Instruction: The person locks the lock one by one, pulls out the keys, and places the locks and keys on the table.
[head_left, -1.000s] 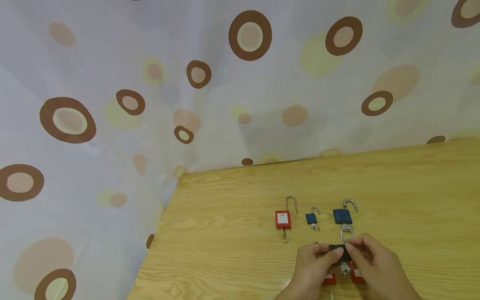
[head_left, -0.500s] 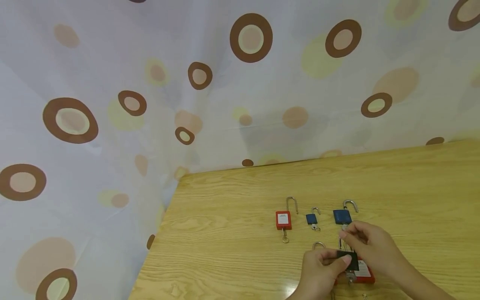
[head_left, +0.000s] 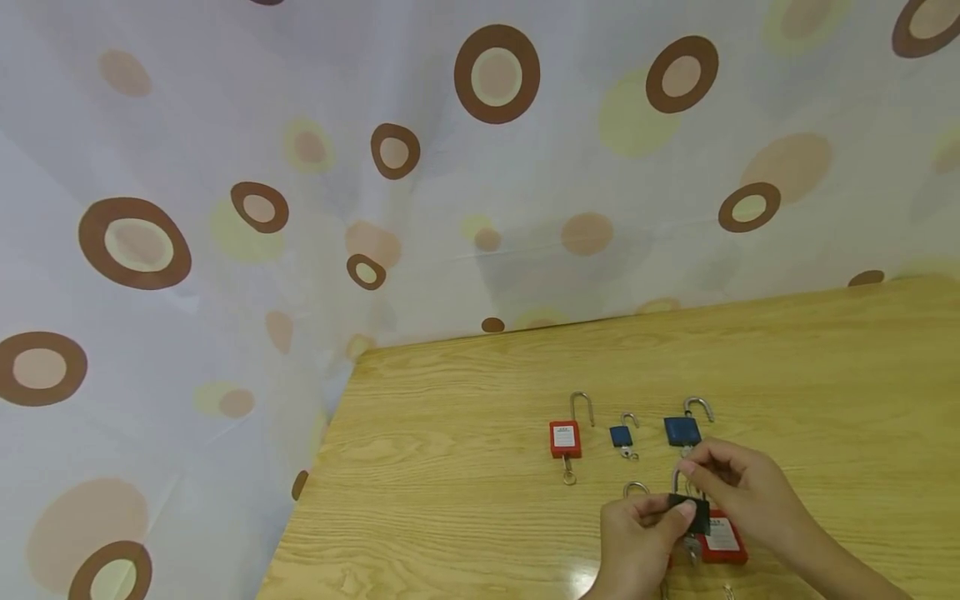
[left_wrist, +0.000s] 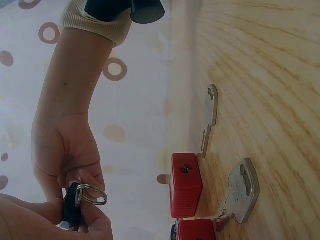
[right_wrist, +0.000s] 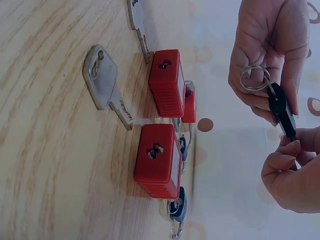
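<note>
My left hand (head_left: pixel 636 537) pinches the dark body of a black padlock (head_left: pixel 697 515), held above the wooden table (head_left: pixel 450 467). At its top, my right hand (head_left: pixel 757 496) pinches the shackle, mostly hidden by fingers. A key ring (right_wrist: pixel 255 77) hangs from the padlock's lower end, plain in both wrist views. Beneath the hands lie two red padlocks; one red padlock (head_left: pixel 722 540) shows right of my left hand, while the other is largely covered by it. In the right wrist view, the black padlock (right_wrist: pixel 281 107) spans between both hands.
Farther back lie a red padlock (head_left: pixel 566 439), a small blue padlock (head_left: pixel 622 436) and a larger blue padlock (head_left: pixel 682 432), all with shackles raised. Two silver keys (right_wrist: pixel 102 77) lie by the near red padlocks. A dotted curtain (head_left: pixel 420 208) borders the table's back and left.
My right hand has moved from the black padlock's body up to its shackle. The left hand has kept the body, shifting slightly right. More of the right-hand red padlock now shows.
</note>
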